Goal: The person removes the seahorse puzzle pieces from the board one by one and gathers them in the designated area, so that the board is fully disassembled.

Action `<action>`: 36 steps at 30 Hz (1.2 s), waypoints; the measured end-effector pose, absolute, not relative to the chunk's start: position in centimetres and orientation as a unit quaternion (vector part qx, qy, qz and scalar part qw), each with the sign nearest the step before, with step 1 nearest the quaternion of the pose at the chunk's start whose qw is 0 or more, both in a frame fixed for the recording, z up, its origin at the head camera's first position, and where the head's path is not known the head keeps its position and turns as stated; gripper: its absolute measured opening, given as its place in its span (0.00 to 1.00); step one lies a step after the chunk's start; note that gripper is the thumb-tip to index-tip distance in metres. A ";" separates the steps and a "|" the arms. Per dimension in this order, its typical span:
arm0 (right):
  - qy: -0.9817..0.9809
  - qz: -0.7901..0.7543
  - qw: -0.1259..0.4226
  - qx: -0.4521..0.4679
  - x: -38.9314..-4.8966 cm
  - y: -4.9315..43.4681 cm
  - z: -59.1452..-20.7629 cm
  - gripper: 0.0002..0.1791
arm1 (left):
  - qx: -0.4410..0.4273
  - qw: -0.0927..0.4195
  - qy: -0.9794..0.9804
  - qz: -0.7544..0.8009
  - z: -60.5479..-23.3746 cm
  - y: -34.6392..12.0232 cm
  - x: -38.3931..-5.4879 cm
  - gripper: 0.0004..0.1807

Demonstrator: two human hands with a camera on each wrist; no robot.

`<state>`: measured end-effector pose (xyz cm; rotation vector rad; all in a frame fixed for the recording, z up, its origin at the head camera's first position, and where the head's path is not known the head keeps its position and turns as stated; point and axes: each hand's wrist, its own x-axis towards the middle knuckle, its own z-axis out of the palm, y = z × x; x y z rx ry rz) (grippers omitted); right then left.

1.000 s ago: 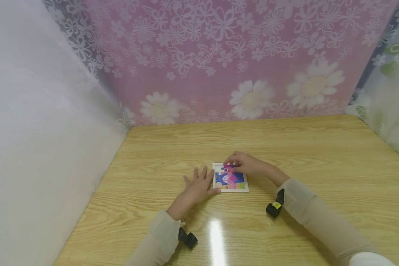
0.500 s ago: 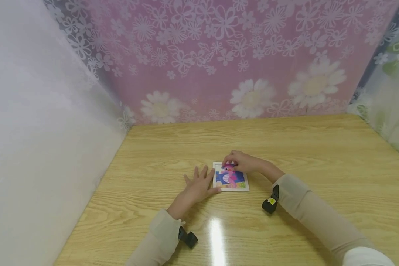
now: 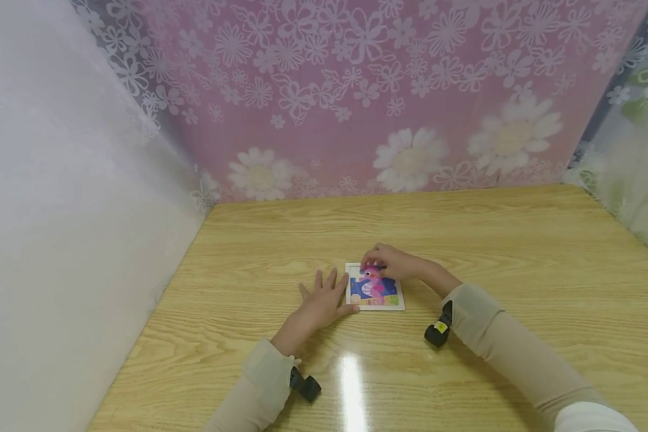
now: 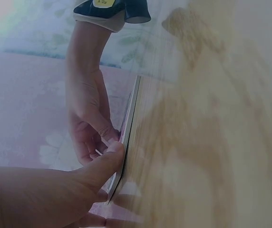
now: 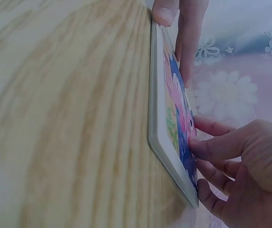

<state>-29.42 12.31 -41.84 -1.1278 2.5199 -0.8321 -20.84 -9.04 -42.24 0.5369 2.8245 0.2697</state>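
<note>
A small jigsaw puzzle [image 3: 374, 288] with a pink seahorse on blue lies in a white-rimmed tray on the table. The tray's top left corner shows white, with no picture in it. My left hand [image 3: 320, 307] lies spread at the tray's left side, its thumb resting on the lower left rim. My right hand [image 3: 396, 263] reaches over the top edge, thumb and fingertips pinching the puzzle piece [image 3: 371, 274] with the seahorse's head. In the right wrist view, the right thumb [image 5: 212, 148] touches the picture's surface. The right fingers partly cover the upper part.
A wood-grain table [image 3: 270, 240] surrounds the tray. Behind it hangs a pink flowered cloth [image 3: 324, 132], and a pale wall [image 3: 86, 198] rises on the left. Black wrist cameras [image 3: 437, 333] sit on both sleeves.
My right hand and forearm have shifted slightly left, and the seahorse-head piece has moved a little under the fingers. The left hand stays where it was.
</note>
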 end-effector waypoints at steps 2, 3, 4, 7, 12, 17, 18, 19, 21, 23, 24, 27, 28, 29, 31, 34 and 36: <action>0.864 -0.289 0.125 -0.392 -29.5 12.3 -41.9 0.16 | 0.183 0.128 0.970 0.093 -42.2 -9.1 -20.9 0.43; 0.863 -0.291 0.124 -0.393 -29.5 12.3 -41.9 0.16 | 0.183 0.128 0.970 0.094 -42.2 -9.1 -20.9 0.43; 0.863 -0.291 0.122 -0.395 -29.4 12.3 -42.0 0.15 | 0.184 0.128 0.970 0.094 -42.2 -9.1 -20.9 0.43; 0.860 -0.293 0.115 -0.402 -29.5 12.3 -42.1 0.15 | 0.184 0.127 0.970 0.094 -42.3 -9.2 -20.9 0.43; 0.854 -0.315 0.112 -0.398 -29.4 12.2 -42.2 0.15 | 0.181 0.126 0.971 0.095 -42.3 -9.2 -20.9 0.43; 0.854 -0.334 0.115 -0.382 -29.1 12.0 -42.0 0.15 | 0.180 0.125 0.971 0.094 -42.2 -9.3 -20.8 0.43; 0.854 -0.338 0.116 -0.379 -29.1 12.0 -42.0 0.15 | 0.180 0.125 0.971 0.094 -42.2 -9.3 -20.8 0.43; 0.851 -0.343 0.115 -0.382 -29.1 12.1 -42.1 0.14 | 0.181 0.126 0.971 0.094 -42.3 -9.3 -20.8 0.43; 0.846 -0.351 0.117 -0.385 -29.2 12.2 -42.2 0.14 | 0.182 0.125 0.971 0.095 -42.4 -9.2 -20.8 0.43; 0.836 -0.359 0.112 -0.400 -29.4 12.4 -42.5 0.13 | 0.184 0.125 0.970 0.094 -42.4 -9.2 -20.8 0.43; 0.834 -0.362 0.112 -0.401 -29.4 12.5 -42.5 0.13 | 0.184 0.124 0.971 0.093 -42.4 -9.2 -20.7 0.43; 0.839 -0.359 0.111 -0.394 -29.4 12.5 -42.5 0.13 | 0.184 0.124 0.971 0.090 -42.3 -9.2 -20.7 0.43; 0.843 -0.356 0.111 -0.387 -29.4 12.5 -42.5 0.14 | 0.184 0.124 0.971 0.090 -42.3 -9.2 -20.7 0.43; 0.851 -0.353 0.116 -0.371 -29.1 12.3 -42.2 0.14 | 0.184 0.125 0.971 0.089 -42.2 -9.2 -20.7 0.43; 0.859 -0.348 0.119 -0.357 -29.1 12.2 -42.3 0.15 | 0.183 0.124 0.971 0.089 -42.2 -9.2 -20.7 0.43; 0.863 -0.350 0.125 -0.341 -29.0 12.1 -42.2 0.15 | 0.182 0.123 0.972 0.086 -42.2 -9.1 -20.8 0.43; 0.862 -0.357 0.129 -0.336 -28.9 12.1 -42.2 0.14 | 0.181 0.120 0.973 0.083 -42.3 -9.1 -20.9 0.43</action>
